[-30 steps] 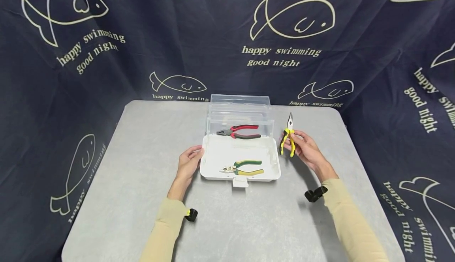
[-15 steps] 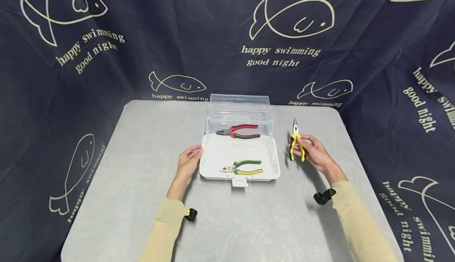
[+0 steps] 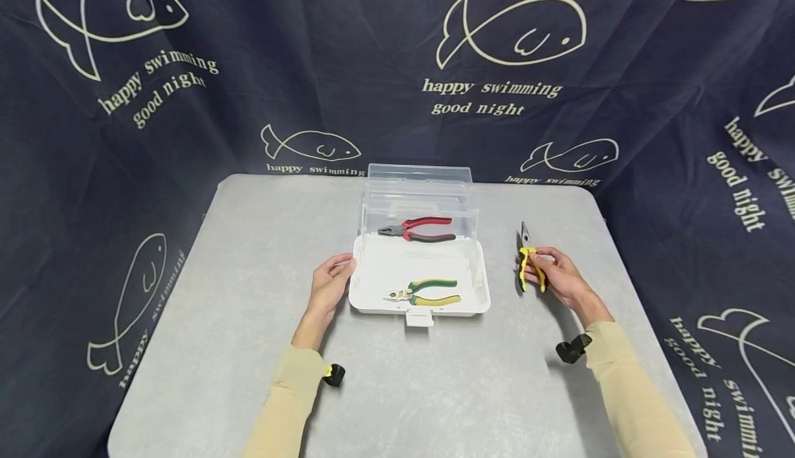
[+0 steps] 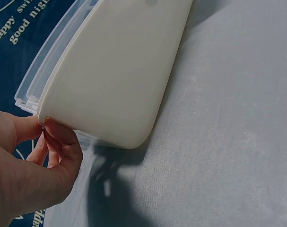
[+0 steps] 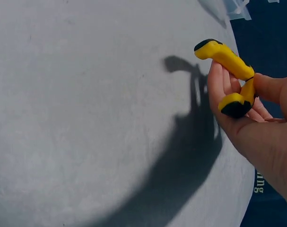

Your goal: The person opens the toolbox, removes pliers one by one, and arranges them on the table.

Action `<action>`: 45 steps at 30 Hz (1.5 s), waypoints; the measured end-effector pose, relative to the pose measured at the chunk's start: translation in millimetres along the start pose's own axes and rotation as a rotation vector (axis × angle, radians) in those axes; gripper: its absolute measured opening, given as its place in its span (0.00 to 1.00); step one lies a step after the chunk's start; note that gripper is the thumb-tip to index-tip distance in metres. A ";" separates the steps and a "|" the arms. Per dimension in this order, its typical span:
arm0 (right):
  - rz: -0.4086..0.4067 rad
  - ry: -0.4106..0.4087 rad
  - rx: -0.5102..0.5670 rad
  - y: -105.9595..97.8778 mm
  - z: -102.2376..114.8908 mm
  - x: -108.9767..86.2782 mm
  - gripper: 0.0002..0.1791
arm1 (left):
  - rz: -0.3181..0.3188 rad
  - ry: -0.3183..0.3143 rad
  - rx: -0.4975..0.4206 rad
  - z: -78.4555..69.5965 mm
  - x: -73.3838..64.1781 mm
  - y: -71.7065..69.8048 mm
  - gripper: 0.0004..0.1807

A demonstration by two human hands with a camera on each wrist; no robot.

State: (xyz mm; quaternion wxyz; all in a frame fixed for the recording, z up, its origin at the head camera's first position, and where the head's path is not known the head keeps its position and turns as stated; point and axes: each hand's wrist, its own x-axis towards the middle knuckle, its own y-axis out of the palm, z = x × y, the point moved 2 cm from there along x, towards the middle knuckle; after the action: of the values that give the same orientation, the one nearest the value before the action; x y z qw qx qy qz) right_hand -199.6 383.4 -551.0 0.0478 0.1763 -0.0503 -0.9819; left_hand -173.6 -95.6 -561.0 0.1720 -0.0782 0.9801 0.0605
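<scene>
One pair of yellow pliers (image 3: 526, 252), pinched in the right hand (image 3: 562, 280) above the desk (image 3: 248, 272), sits farther right of the white box (image 3: 373, 310) than a second ago, apparently being taken away | left hand (image 3: 326, 289) grips the box | green pliers (image 3: 413, 291) inside, red pliers (image 3: 408, 230) at the open lid (image 3: 428, 190).

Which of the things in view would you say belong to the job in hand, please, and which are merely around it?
Part of the job, it seems:
yellow-black pliers, held in the right hand
white box, held by the left hand
green-yellow pliers, in the box
red-black pliers, at the clear lid

Apparently just surroundings:
grey table
fish-print cloth
</scene>
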 end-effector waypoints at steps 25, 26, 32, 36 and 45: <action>-0.319 -0.038 -1.014 32.5 8.6 7.4 0.28 | -0.005 -0.001 0.019 -1.5 -2.7 0.0 0.18; -0.328 -0.040 -1.026 34.1 8.7 6.7 0.27 | -0.005 -0.001 0.022 -1.4 -3.0 0.1 0.18; -0.355 -0.060 -1.064 36.6 7.5 4.5 0.24 | -0.004 0.000 0.015 -1.5 -3.7 0.0 0.18; -0.351 -0.088 -1.082 32.4 5.9 1.4 0.24 | -0.006 -0.003 0.013 -0.8 -3.7 0.0 0.17; -0.354 -0.141 -1.118 28.7 10.9 -2.6 0.23 | -0.019 0.000 0.014 -1.8 -3.2 -0.9 0.17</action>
State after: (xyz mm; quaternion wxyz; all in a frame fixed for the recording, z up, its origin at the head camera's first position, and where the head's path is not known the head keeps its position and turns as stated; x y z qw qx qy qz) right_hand -198.9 356.1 -536.6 -0.0346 0.0642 0.5020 -0.8618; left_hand -171.0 -96.4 -558.3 0.1731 -0.0864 0.9797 0.0517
